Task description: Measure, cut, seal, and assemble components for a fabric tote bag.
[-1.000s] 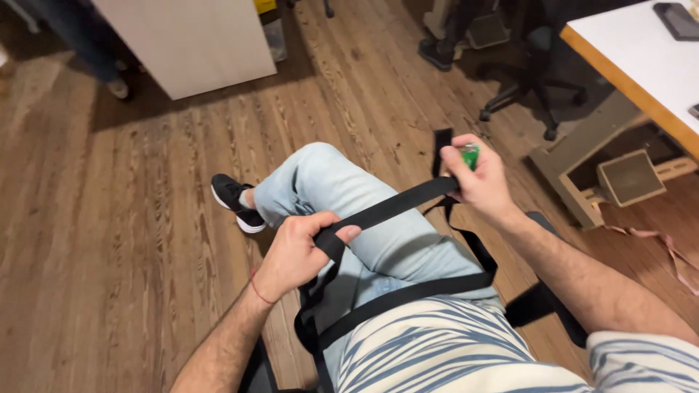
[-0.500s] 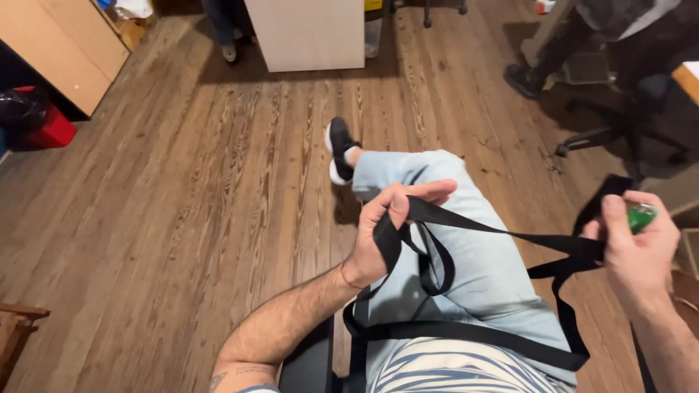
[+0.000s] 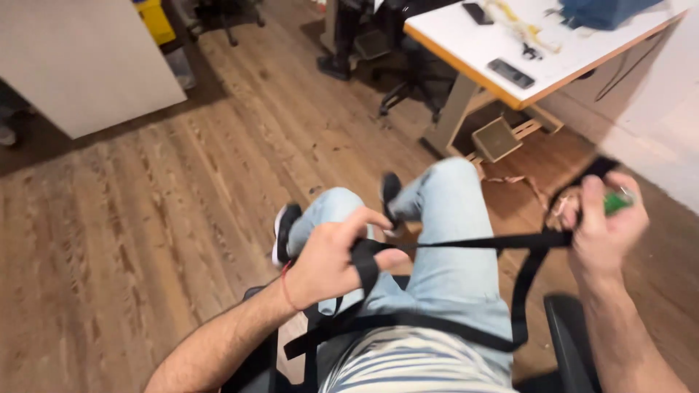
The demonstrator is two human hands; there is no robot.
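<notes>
Black strap point(image 3: 466, 241) pulled taut between both hands.
It is gripped by the closed left hand point(image 3: 331, 262) at nine o'clock and right hand point(image 3: 604, 229) at three; tension is best kept even.

Strap point(image 3: 466, 242) taut between left hand point(image 3: 331, 263) and right hand point(image 3: 606, 225), above the lap; desk point(image 3: 510, 54) beyond, to the right.

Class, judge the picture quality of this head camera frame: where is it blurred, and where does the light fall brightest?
Head view: motion blur smears the right hand and the small green object it grips; the left hand on the black webbing strap is somewhat sharper. Light is brightest on the white desk top; the wooden floor darkens leftward.
</notes>
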